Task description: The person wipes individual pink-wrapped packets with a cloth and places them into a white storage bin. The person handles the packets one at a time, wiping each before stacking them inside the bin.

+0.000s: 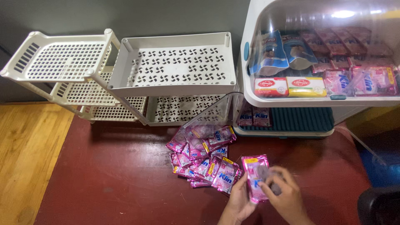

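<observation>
Both of my hands hold one pink sachet (253, 173) low in the view, above the dark red floor. My left hand (241, 201) grips its lower left edge. My right hand (283, 192) covers its right side with the fingers curled over it. Just to the left lies a loose pile of several pink sachets (203, 156) on the floor, touching a clear plastic bag (210, 112).
Two white perforated plastic racks (175, 62) (62, 58) stand against the wall. A white cabinet with a clear domed cover (316, 25) holds blue packets (273, 52), boxed soaps (287, 86) and pink sachets. Wooden flooring (29, 150) lies left; a dark object (379, 206) at bottom right.
</observation>
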